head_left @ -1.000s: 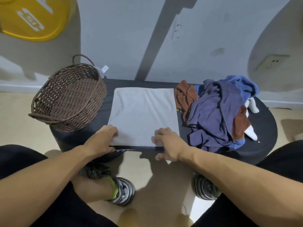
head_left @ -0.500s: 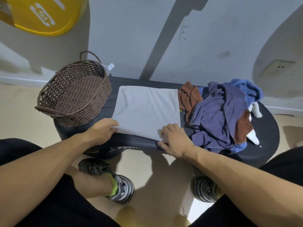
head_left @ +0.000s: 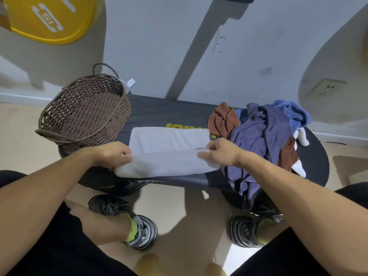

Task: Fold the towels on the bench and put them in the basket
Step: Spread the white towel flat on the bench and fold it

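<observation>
Now the left hand [head_left: 111, 155] and right hand [head_left: 219, 152] pinched the white towel [head_left: 169, 154], its near edge lifted over the worktop [head_left: 169, 110], no longer flat, beside the basket [head_left: 83, 110].

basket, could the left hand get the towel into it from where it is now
Probably yes: the basket stands open-topped just beyond the left hand, nothing between them. The hand grips the white towel, mid-fold.
</observation>
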Demonstrator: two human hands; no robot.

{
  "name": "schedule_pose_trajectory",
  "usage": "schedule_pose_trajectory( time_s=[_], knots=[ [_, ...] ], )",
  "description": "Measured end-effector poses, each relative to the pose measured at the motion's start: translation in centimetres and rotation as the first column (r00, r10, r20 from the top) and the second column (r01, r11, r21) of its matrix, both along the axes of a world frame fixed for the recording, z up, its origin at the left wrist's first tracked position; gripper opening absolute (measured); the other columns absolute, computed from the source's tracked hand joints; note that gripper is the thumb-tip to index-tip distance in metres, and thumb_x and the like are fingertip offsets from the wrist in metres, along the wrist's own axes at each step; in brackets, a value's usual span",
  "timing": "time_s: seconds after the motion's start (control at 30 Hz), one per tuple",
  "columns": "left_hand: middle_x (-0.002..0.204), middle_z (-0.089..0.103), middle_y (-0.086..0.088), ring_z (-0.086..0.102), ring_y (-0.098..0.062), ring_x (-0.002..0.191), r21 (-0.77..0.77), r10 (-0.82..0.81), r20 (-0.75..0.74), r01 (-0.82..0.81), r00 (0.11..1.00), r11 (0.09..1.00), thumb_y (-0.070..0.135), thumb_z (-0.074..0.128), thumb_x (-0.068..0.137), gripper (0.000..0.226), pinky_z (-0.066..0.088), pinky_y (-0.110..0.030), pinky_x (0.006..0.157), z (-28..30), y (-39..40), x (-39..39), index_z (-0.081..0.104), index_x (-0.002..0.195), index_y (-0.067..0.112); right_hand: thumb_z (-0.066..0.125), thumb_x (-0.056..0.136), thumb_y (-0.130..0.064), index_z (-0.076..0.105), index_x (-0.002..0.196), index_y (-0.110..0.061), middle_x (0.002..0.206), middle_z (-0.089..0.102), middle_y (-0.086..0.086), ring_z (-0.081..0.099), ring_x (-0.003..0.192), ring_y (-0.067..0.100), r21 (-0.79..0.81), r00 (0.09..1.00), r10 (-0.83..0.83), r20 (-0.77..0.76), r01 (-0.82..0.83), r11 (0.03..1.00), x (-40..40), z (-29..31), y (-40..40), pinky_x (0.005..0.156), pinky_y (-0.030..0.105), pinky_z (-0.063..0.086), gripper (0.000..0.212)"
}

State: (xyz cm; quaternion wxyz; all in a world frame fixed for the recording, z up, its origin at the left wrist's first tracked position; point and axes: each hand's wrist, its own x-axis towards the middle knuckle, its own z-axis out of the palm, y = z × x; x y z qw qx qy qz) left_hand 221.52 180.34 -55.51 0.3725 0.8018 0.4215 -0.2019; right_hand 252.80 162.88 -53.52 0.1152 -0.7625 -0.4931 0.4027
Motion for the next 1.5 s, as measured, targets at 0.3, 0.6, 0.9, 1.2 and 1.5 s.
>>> schedule_pose_trajectory(
  time_s=[0.3,0.6,0.9,1.2,1.5],
  knots=[
    [0.080,0.072,-0.010,0.060,-0.023,0.074,-0.340,0.586,0.053,-0.538,0.808,0.772,0.023,0.074,0.086,0.020,0.047,-0.032,0.069,-1.7,-1.2,-0.3,0.065,0.076,0.008,0.088,0.071,-0.015,0.069,0.091,0.001,0.084,0.066,0.014,0.059,0.075,0.022,-0.193,0.848,-0.422,-0.322,0.377,0.906,0.3,-4.5,-2.2,0.072,0.034,0.053,0.032],
    [0.082,0.067,0.001,0.065,-0.010,0.076,-0.029,0.426,0.467,-0.468,0.775,0.883,0.018,0.056,0.097,0.009,0.052,-0.028,0.066,-1.3,-1.4,2.0,0.058,0.092,0.010,0.061,0.095,-0.023,0.061,0.114,-0.017,0.109,0.069,-0.003,0.065,0.094,0.012,0.159,0.925,-0.296,-0.237,0.337,0.928,-0.7,-4.6,-1.7,0.087,0.029,0.052,0.020],
    [0.102,0.057,-0.011,0.057,-0.032,0.097,0.178,0.353,0.072,-0.361,0.933,0.916,0.032,0.041,0.101,0.022,0.052,-0.044,0.082,-2.9,-2.0,1.7,0.047,0.099,0.011,0.062,0.089,-0.021,0.056,0.086,-0.010,0.080,0.060,0.001,0.055,0.076,0.021,0.091,0.938,-0.343,-0.056,0.347,0.933,-1.2,-6.1,-2.7,0.059,0.025,0.039,0.013],
    [0.082,0.060,-0.015,0.064,-0.029,0.066,-0.153,0.622,0.159,-0.604,0.766,0.782,0.021,0.051,0.098,0.018,0.056,-0.038,0.048,-3.7,-1.5,1.2,0.049,0.085,0.009,0.043,0.101,-0.026,0.056,0.100,0.003,0.093,0.063,0.019,0.058,0.086,0.037,0.232,0.873,-0.487,-0.019,0.478,0.847,-1.7,-6.2,-2.0,0.074,0.041,0.045,0.032],
    [0.056,0.044,0.000,0.045,-0.016,0.051,0.012,0.491,0.278,-0.514,0.826,0.857,0.029,0.060,0.092,0.038,0.037,-0.024,0.050,-3.6,-0.5,2.4,0.044,0.061,0.013,0.049,0.099,-0.022,0.052,0.099,-0.001,0.092,0.058,0.015,0.056,0.087,0.032,0.139,0.913,-0.402,0.064,0.391,0.910,-1.6,-6.6,-0.5,0.075,0.038,0.044,0.021]
  ],
)
